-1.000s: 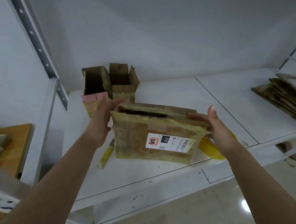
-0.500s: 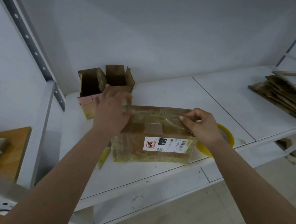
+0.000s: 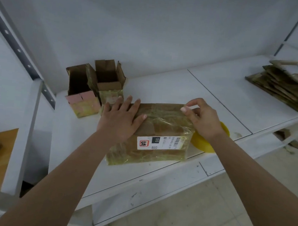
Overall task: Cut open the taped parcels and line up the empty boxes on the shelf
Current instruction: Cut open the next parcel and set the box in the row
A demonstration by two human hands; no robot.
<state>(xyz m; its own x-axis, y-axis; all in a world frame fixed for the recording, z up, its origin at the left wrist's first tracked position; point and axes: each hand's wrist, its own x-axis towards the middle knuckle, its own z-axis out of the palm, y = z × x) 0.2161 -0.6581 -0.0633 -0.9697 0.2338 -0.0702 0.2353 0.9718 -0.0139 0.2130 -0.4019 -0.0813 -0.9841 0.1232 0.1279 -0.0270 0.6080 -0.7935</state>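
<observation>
Head view: flat left hand (image 3: pixel 119 120) presses the glossy taped cardboard parcel (image 3: pixel 153 137); right hand (image 3: pixel 202 117) pinches its crinkled tape.

Lighting was dim and even, with a cool grey cast; no direct source was visible. Soft shadows lay on the shelf (image 3: pixel 165 88) behind the open boxes (image 3: pixel 93 88) and under the forearms. Faint glare showed on the tape wrapping the parcel (image 3: pixel 161 132). Wide-angle distortion bent the uprights at left and right edges. Detail was soft throughout, label print barely legible.
</observation>
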